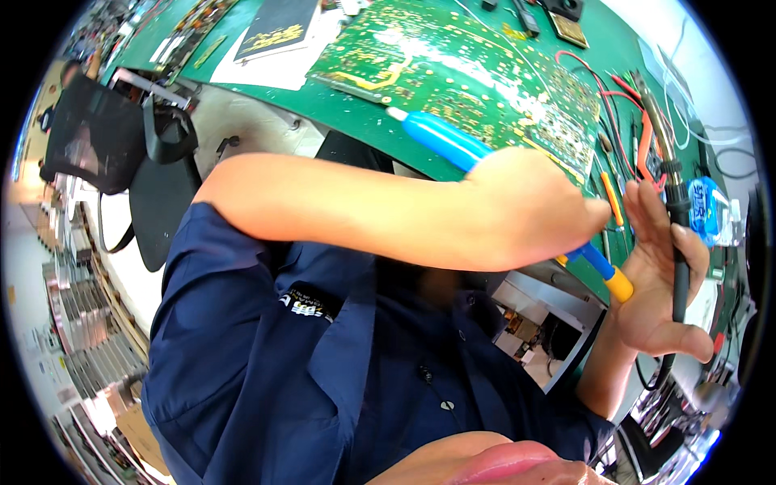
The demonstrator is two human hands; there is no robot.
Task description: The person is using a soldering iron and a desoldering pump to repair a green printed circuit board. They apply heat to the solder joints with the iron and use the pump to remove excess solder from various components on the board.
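My left hand is closed around a blue solder sucker, whose white tip points to the upper left, over the near edge of a large green circuit board. The sucker's yellow plunger end rests against the palm of my right hand. A soldering iron passes between the fingers of that hand, which is otherwise spread; its metal end points up and away, and its black cord hangs below. My left forearm crosses in front of my body.
Right of the board lie an orange-handled tool, red leads and a bottle with a blue label. A dark notebook lies on white paper at the far left of the green table mat. A black chair stands to the left.
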